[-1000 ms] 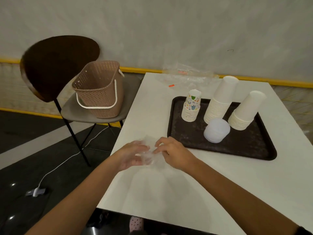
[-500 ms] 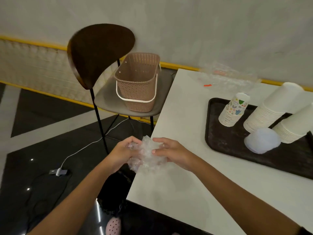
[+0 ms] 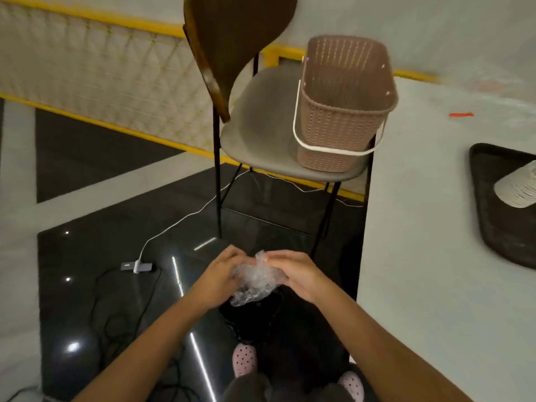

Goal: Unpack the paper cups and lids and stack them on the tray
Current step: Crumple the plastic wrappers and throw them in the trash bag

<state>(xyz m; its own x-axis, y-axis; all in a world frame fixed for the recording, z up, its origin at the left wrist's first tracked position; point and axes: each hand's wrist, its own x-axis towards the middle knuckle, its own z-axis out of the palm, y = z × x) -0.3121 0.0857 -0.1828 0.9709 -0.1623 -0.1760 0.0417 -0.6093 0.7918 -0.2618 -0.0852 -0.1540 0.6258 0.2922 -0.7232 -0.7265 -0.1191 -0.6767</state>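
1. My left hand (image 3: 219, 282) and right hand (image 3: 303, 275) are close together in front of me. They are out past the left edge of the white bench (image 3: 429, 256), above the dark floor (image 3: 116, 236).
2. Between my hands is a crumpled wad of clear plastic wrapper (image 3: 256, 282).
3. My left fingers curl round the wad's left side. My right fingers and thumb close over its top and right side, so both hands grip it. A loose tail of plastic hangs below.
4. The dark tray (image 3: 490, 175) sits on the bench at the right edge of my view, well apart from my hands.
5. A stack of paper cups (image 3: 517, 188) lies tilted on the tray. The frame cuts it off, so it only seems to be plain white nested cups.
6. A chair (image 3: 261, 126) stands just beside the bench's left edge. A brown woven basket (image 3: 345, 117) sits on its seat, with its white handle folded down.
7. A small red scrap (image 3: 461, 114) lies on the far part of the bench.
8. A white cable (image 3: 185, 216) runs under the chair to a grey adapter (image 3: 136, 266) on the floor.
9. My pink shoes (image 3: 244, 359) show below my arms.
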